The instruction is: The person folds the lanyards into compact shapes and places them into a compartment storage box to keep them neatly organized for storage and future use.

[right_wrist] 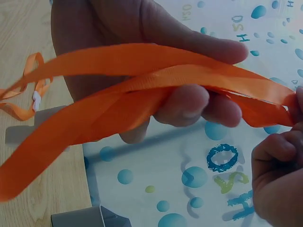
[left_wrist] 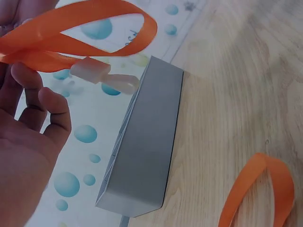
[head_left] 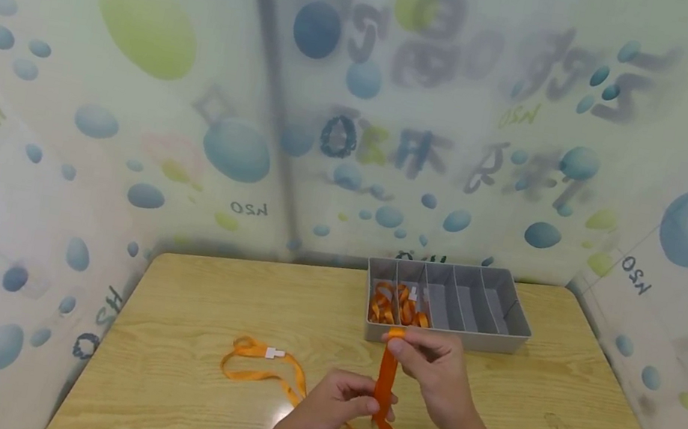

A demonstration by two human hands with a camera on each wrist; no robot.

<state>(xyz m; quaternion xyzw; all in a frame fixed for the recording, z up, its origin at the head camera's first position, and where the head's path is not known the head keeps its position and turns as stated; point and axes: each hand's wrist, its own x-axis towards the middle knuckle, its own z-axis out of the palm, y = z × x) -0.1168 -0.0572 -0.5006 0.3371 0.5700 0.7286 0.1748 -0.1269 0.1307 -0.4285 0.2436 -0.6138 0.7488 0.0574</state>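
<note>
An orange lanyard (head_left: 386, 377) is held upright between both hands, folded into layers. My right hand (head_left: 436, 374) pinches its top end between thumb and fingers. Lower down, my left hand (head_left: 336, 404) grips the folded strap, thumb in front and fingers behind; a loop hangs out below. The left wrist view shows a white plastic clip (left_wrist: 92, 70) on the held lanyard, beside the left fingers. In the right wrist view the layers run across the left hand (right_wrist: 118, 28) to the right hand (right_wrist: 279, 170). A second orange lanyard (head_left: 249, 375) with a white clip lies loosely on the table, partly behind the left forearm.
At the back of the wooden table (head_left: 200, 297) stands a grey divided box (head_left: 467, 337). Its two leftmost compartments contain coiled orange lanyards (head_left: 382, 304). Printed curtains or sheets with blue and green spots (head_left: 235, 151) surround the table at the back and sides.
</note>
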